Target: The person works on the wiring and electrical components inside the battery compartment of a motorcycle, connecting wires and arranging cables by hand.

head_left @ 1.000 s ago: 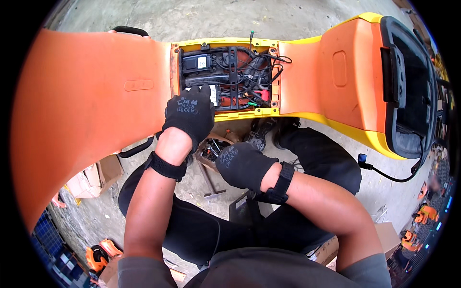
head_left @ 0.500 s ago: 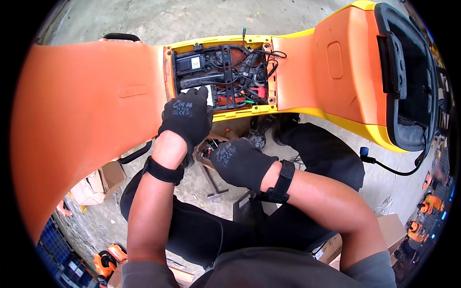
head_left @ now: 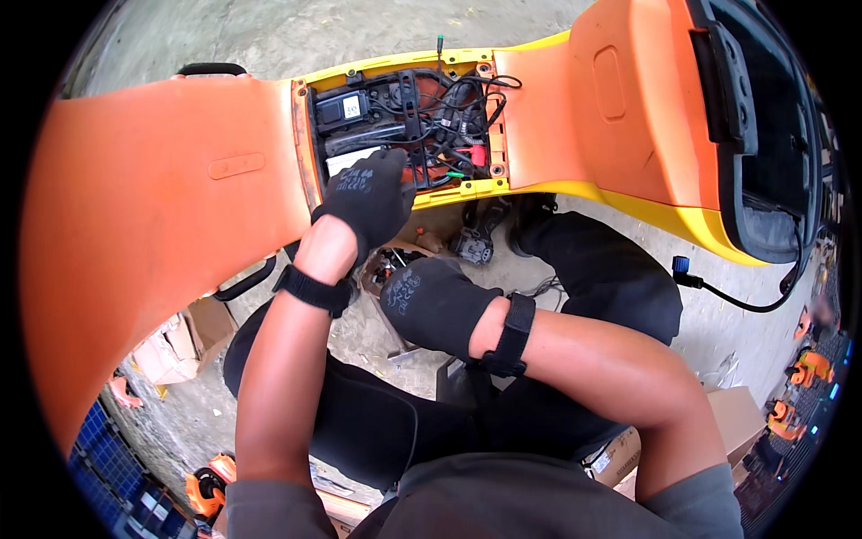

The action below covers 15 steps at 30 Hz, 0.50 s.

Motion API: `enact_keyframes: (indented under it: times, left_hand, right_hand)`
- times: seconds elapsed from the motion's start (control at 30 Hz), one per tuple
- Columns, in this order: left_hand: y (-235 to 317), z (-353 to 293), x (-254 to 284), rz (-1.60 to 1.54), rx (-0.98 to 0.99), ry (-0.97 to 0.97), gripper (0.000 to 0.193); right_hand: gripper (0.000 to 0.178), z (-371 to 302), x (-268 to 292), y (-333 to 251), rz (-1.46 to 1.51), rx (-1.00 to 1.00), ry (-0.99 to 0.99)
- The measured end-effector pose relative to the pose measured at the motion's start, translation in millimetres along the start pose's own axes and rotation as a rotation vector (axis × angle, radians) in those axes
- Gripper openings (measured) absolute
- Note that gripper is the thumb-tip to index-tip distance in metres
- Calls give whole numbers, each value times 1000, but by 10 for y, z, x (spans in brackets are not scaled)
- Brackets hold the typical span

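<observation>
My left hand [head_left: 370,196], in a black work glove, reaches over the near rim of an open compartment in an orange and yellow scooter body [head_left: 171,144]. Its fingers are curled together at the right end of a white-labelled box [head_left: 352,160]; what they grip, if anything, is hidden. Lower and to the right, my right hand [head_left: 437,307] is gloved too and closed, its fingertips out of sight. It hovers beside an open cardboard box of small parts [head_left: 388,262]. Farther inside the compartment lie a black module [head_left: 343,110] and tangled black cables [head_left: 462,112].
A red connector cover [head_left: 478,155] and a green-tipped plug [head_left: 455,174] sit near my left hand. One cable [head_left: 440,49] stands up past the far rim. At right a blue-ended plug [head_left: 682,269] hangs on its cord. Cartons [head_left: 732,418] stand by my legs.
My left hand has slid right along the white-labelled box, and its fingers have curled in. My right hand has shifted slightly left. The whole view has moved a little.
</observation>
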<state>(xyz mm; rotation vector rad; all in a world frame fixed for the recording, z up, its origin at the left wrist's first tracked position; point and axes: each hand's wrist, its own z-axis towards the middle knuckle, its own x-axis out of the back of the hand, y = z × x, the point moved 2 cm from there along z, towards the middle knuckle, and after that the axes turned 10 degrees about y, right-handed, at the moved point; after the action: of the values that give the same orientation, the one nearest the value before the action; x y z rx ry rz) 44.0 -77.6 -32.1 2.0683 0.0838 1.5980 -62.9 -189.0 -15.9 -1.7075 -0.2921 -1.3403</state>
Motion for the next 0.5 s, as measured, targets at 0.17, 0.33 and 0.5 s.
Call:
enact_keyframes:
  times: [0.17, 0.33, 0.5]
  left_hand:
    - [16, 270, -315, -126, -31, 35, 44]
    - [31, 426, -637, -221, -5, -48, 41]
    - [43, 576, -835, -485, -41, 241, 50]
  right_hand:
    - [10, -78, -51, 31, -44, 29, 16]
    - [11, -97, 31, 66, -3, -51, 46]
    - [12, -69, 214, 50, 42, -131, 29]
